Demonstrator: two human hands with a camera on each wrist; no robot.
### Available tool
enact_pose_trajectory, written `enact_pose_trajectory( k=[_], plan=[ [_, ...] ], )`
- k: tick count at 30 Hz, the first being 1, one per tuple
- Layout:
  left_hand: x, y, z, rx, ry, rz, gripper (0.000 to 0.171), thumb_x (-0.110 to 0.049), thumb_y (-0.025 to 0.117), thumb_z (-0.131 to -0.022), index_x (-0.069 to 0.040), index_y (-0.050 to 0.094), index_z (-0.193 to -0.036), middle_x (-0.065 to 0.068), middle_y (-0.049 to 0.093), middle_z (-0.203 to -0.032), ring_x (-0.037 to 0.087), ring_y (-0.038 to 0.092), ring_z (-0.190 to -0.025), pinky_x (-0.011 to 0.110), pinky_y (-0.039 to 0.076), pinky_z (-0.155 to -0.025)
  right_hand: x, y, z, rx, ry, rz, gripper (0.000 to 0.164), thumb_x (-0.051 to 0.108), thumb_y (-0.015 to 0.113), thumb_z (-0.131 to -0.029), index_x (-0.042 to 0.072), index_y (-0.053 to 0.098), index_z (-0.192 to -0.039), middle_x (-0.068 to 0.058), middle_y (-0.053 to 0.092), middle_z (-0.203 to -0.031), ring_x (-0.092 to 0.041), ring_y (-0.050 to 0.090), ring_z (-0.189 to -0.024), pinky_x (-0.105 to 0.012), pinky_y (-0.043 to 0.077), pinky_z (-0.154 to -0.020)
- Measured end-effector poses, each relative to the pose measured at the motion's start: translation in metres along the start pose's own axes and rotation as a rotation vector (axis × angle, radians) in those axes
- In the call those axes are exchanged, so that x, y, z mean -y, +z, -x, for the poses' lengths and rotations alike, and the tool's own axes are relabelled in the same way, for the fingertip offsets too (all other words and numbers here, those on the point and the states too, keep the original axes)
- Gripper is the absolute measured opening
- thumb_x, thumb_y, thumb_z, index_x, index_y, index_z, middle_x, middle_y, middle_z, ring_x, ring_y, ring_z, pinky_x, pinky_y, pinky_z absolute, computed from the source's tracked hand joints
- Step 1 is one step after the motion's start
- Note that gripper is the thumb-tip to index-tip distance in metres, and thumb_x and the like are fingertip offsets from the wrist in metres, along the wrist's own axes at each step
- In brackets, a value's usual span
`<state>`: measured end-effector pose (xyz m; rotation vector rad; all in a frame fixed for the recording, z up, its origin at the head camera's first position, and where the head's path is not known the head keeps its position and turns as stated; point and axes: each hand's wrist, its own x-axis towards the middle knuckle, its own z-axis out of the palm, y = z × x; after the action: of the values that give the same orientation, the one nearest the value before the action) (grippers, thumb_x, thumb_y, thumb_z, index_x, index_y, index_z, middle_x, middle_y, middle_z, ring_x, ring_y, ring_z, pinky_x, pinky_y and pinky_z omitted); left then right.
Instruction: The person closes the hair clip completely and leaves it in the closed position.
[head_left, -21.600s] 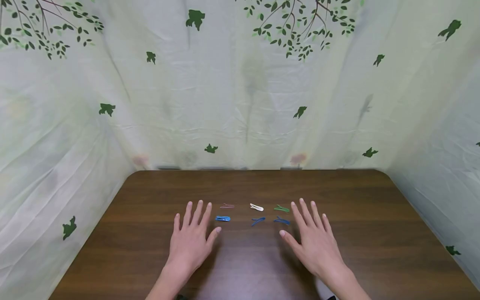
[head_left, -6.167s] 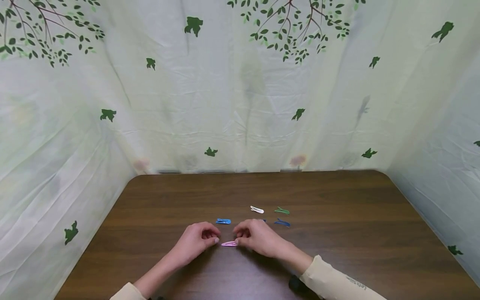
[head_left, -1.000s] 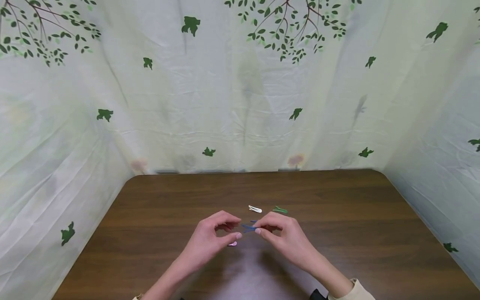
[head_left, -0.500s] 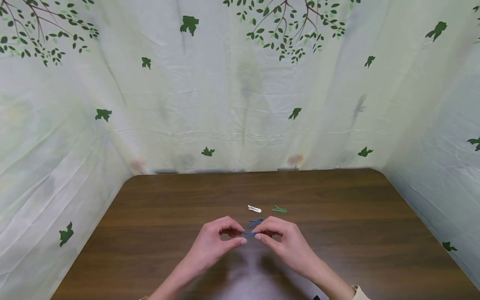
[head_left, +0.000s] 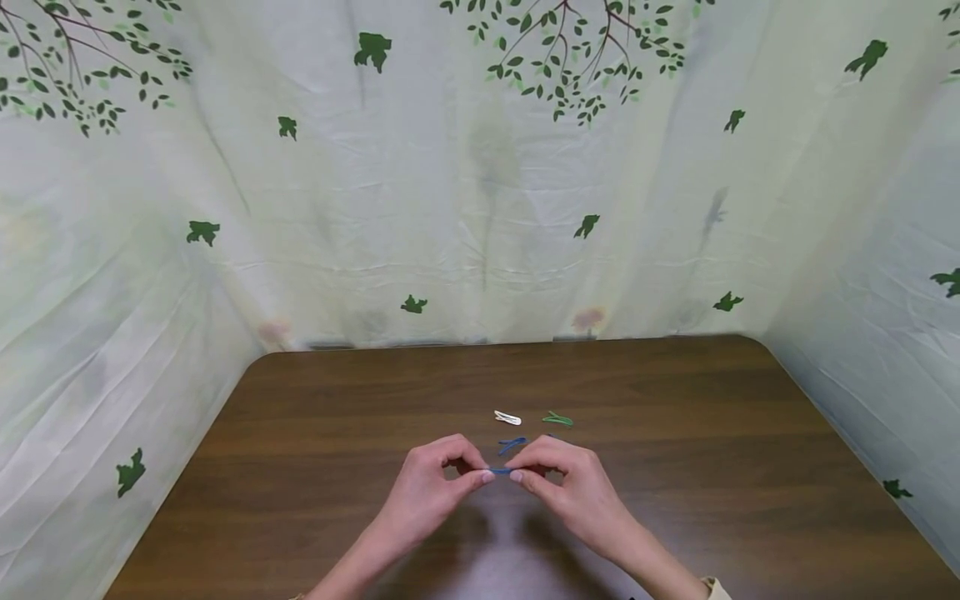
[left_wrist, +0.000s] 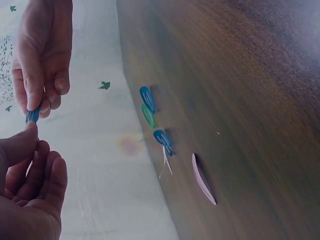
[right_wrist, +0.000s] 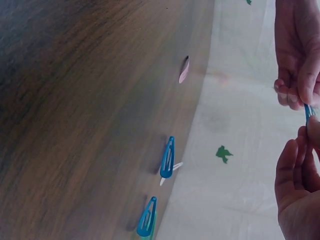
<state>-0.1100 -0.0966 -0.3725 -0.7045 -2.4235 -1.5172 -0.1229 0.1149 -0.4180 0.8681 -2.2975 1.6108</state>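
Note:
Between my hands is a blue snap hair clip (head_left: 500, 472), pinched at one end by my left hand (head_left: 433, 493) and at the other by my right hand (head_left: 576, 493). Its two layers look pressed flat together, held above the table. Just beyond it lies another blue hair clip (head_left: 512, 445), its halves spread apart. A third blue clip (right_wrist: 147, 217) is mostly covered by my right hand in the head view. The pink hair clip (left_wrist: 204, 179) lies closed on the table, hidden behind my left hand in the head view.
A white hair clip (head_left: 507, 418) and a green one (head_left: 558, 419), both sprung apart, lie farther back on the brown wooden table (head_left: 360, 392). Behind the table's far edge hangs a pale curtain (head_left: 450, 167) with printed leaves.
Long before, both hands were spread flat; later they worked at the pink clip. The held blue clip has left the table, and its spread halves have come together as my left fingers closed on it.

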Motion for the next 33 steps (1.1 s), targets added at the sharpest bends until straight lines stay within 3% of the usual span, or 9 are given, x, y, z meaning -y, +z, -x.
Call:
enact_pose_trajectory(
  k=[6, 10, 13, 17, 26, 33],
  plan=[
    [-0.001, 0.004, -0.002, -0.013, -0.016, 0.002, 0.022, 0.006, 0.079, -0.076, -0.011, 0.066, -0.073, -0.003, 0.065, -0.073, 0.012, 0.059, -0.068, 0.029, 0.049, -0.064, 0.017, 0.0, -0.003, -0.082, -0.052, 0.033, 0.018, -0.002, 0.076, -0.082, 0.013, 0.075, -0.092, 0.002, 0.069, -0.087, -0.012, 0.058, -0.072, -0.025, 0.048, -0.062],
    [0.017, 0.013, -0.003, -0.039, -0.021, -0.007, 0.023, 0.0, 0.081, -0.078, -0.017, 0.066, -0.074, -0.009, 0.064, -0.074, 0.01, 0.058, -0.068, 0.03, 0.049, -0.062, 0.032, -0.002, -0.005, -0.134, -0.074, 0.069, 0.018, -0.006, 0.076, -0.08, 0.01, 0.074, -0.089, 0.0, 0.069, -0.085, -0.012, 0.057, -0.07, -0.025, 0.047, -0.06],
    [0.03, 0.018, -0.004, -0.044, -0.021, -0.011, 0.026, -0.005, 0.082, -0.079, -0.024, 0.065, -0.074, -0.015, 0.063, -0.074, 0.008, 0.057, -0.067, 0.029, 0.049, -0.061, 0.019, 0.0, -0.003, -0.156, -0.075, 0.097, 0.016, 0.0, 0.077, -0.082, 0.013, 0.075, -0.09, 0.003, 0.07, -0.086, -0.01, 0.057, -0.07, -0.026, 0.048, -0.06],
    [0.032, 0.019, -0.004, -0.039, -0.034, -0.029, 0.03, -0.004, 0.081, -0.079, -0.027, 0.064, -0.073, -0.017, 0.062, -0.073, 0.008, 0.056, -0.065, 0.026, 0.047, -0.059, -0.002, 0.003, 0.002, -0.167, -0.092, 0.134, 0.018, 0.006, 0.079, -0.083, 0.019, 0.076, -0.095, 0.006, 0.07, -0.088, -0.007, 0.058, -0.071, -0.024, 0.049, -0.06],
    [0.028, 0.019, -0.003, -0.036, -0.023, -0.006, 0.027, -0.007, 0.081, -0.08, -0.027, 0.064, -0.074, -0.017, 0.062, -0.074, 0.007, 0.057, -0.066, 0.027, 0.048, -0.06, 0.0, 0.003, 0.003, -0.206, -0.137, 0.141, 0.016, 0.007, 0.077, -0.085, 0.018, 0.076, -0.096, 0.008, 0.07, -0.089, -0.006, 0.059, -0.072, -0.016, 0.046, -0.062],
    [0.032, 0.017, -0.003, 0.007, -0.054, 0.065, 0.006, -0.012, 0.077, -0.086, -0.013, 0.071, -0.086, -0.01, 0.062, -0.079, 0.012, 0.06, -0.073, 0.03, 0.051, -0.069, -0.003, 0.001, 0.002, -0.214, -0.169, 0.146, 0.021, 0.001, 0.078, -0.082, 0.014, 0.078, -0.099, 0.008, 0.069, -0.093, -0.007, 0.06, -0.077, -0.019, 0.05, -0.064]
  ],
)
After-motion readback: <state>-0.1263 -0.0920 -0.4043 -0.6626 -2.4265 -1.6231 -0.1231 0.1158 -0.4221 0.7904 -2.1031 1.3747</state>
